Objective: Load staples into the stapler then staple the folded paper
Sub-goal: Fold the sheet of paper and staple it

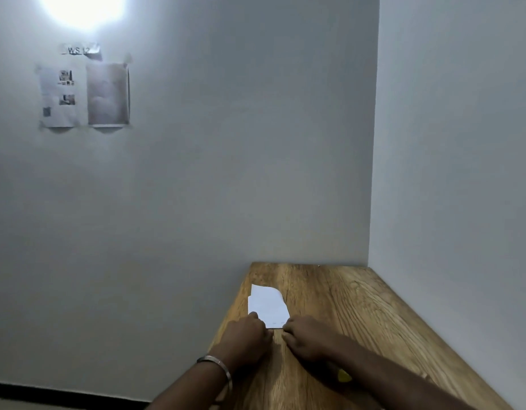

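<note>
A folded white paper [267, 304] lies on the wooden table [359, 315] near its left edge. My left hand [244, 335], with a metal bangle on the wrist, has its fingers on the paper's near left corner. My right hand [306, 335] touches the near right corner with its fingers curled down. Both hands press or pinch the paper's near edge; the fingertips are hard to make out. A small yellow object [343, 376] peeks out from under my right forearm. No stapler is clearly visible.
The table stands in a corner between a grey wall behind and a wall on the right. Printed sheets [84, 94] are taped high on the back wall under a bright lamp [81, 7]. Left of the table is a drop to the floor.
</note>
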A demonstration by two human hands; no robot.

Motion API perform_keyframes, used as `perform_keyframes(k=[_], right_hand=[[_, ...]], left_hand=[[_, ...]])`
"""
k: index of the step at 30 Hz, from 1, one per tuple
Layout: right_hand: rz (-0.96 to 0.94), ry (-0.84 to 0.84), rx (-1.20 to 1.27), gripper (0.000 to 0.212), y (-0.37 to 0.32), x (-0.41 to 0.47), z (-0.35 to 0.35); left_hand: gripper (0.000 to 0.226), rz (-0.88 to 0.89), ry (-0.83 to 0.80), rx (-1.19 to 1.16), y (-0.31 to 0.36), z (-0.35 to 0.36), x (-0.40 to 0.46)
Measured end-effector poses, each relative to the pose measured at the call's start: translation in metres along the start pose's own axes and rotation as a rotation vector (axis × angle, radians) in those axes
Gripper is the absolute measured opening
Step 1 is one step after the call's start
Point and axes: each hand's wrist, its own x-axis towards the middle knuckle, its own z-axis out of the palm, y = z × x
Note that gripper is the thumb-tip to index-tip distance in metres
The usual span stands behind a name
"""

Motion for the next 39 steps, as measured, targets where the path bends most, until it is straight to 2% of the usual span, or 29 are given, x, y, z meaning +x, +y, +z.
perform_keyframes(k=[7,20,24,29,31,33,39], right_hand=[[-0.035,-0.024,-0.022,0.042,-0.021,-0.056,-0.012],[-0.064,-0.054,-0.038,0.036,-0.035,-0.103,-0.020],[-0.049,0.000,0.005,0.031,-0.032,-0.100,-0.019],[0.007,0.106,-0.011,0.047,-0.024,-0.091,-0.016],[0.026,0.119,-0.019,0.041,-0.022,-0.087,-0.016],[0.030,0.120,-0.028,0.027,-0.021,-0.086,-0.015],[0.004,0.155,0.022,0.019,-0.017,-0.081,-0.011]], left_hand=[[0.043,-0.022,-0.013,-0.047,0.021,-0.015,-0.053],[0.038,0.078,0.043,-0.098,0.025,-0.018,-0.096],[0.034,0.112,0.131,-0.127,0.018,-0.014,-0.097],[0.039,0.110,0.227,-0.202,0.006,-0.012,-0.099],[0.039,0.097,0.217,-0.233,0.002,-0.011,-0.098],[0.038,0.096,0.202,-0.253,0.001,-0.008,-0.098],[0.033,0.055,0.238,-0.292,-0.001,-0.006,-0.099]])
